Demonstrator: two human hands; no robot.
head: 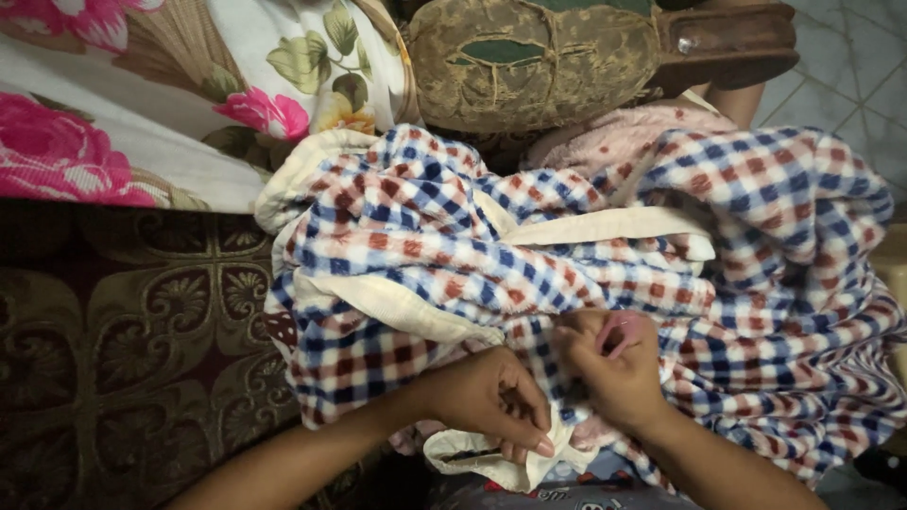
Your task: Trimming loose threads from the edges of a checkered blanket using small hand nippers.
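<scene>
The checked blanket, red, blue and white with a cream lining, lies bunched across the lap, mostly unfolded, so the sorting seems barely begun. The left hand pinches its cream hem; the right hand grips a fold at the edge. A floral cloth lies upper left, over a patterned brown covering. No labels show.

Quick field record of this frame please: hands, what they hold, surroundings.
left hand: pinching the cream edge of the checked blanket
right hand: gripping the blanket fabric, fingers curled in
blanket: red, blue and white check, cream lining, bunched up
pink fleece: partly under the blanket
floral cloth: upper left
patterned brown cover: left
</scene>
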